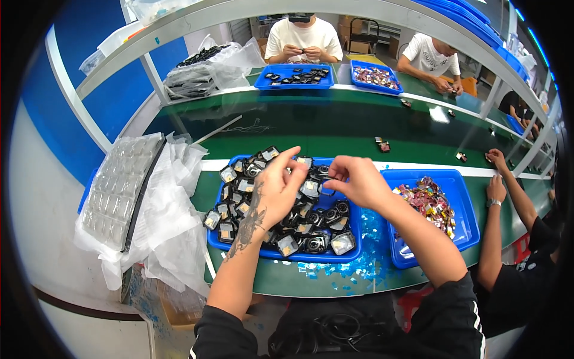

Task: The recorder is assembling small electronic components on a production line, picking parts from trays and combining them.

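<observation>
Grey-faced square housing (310, 189) lies between left hand (276, 192), fingers parted, and right hand (362, 182), curled, grip unclear, near the far edge of the blue tray (357, 224).

No text legible. Dark lettering (441, 64) on chest of co-worker's white short-sleeved cotton-look T-shirt (423, 52), two o'clock: too small to read. Pale print-like mark (525, 263) on neighbour's black short-sleeved T-shirt (508, 299), four o'clock: unreadable. Black squarish plastic units (317, 242), six o'clock, and small red-yellow-silver pieces (431, 206), three to four o'clock: any markings too tiny.
</observation>
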A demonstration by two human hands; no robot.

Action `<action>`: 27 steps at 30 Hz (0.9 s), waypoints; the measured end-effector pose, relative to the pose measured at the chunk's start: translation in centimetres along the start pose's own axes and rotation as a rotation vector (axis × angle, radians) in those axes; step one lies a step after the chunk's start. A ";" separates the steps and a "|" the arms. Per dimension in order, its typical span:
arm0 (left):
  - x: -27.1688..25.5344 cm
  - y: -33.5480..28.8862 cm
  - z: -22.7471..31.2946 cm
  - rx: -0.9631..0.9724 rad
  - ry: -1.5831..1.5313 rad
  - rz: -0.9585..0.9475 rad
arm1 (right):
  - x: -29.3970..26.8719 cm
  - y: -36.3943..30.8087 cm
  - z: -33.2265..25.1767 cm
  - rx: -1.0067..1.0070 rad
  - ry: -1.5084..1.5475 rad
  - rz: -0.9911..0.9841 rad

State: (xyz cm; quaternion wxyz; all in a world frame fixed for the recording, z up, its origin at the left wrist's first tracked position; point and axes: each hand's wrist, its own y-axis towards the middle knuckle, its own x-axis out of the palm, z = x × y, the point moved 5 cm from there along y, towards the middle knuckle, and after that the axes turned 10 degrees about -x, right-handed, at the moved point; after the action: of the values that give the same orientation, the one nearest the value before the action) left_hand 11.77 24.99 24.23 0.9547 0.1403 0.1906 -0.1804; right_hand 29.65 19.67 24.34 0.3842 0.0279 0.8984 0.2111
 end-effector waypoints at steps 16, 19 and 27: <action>0.2 0.1 -1.7 -0.378 -1.439 -0.296 | 2.9 0.0 -0.9 -0.663 -0.366 -0.189; 1.3 -0.1 -1.6 -0.381 -1.556 -0.252 | 0.7 -0.4 -1.6 -0.471 -0.255 0.053; 5.2 -3.3 0.3 -0.302 -1.507 -0.289 | -0.1 -5.4 -4.9 0.176 0.930 0.522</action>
State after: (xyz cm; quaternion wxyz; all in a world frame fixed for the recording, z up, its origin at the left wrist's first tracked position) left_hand 15.09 20.44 21.69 0.8023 -0.1777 -0.4704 -0.3217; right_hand 26.82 12.97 25.26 -0.1233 0.1860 0.9511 0.2135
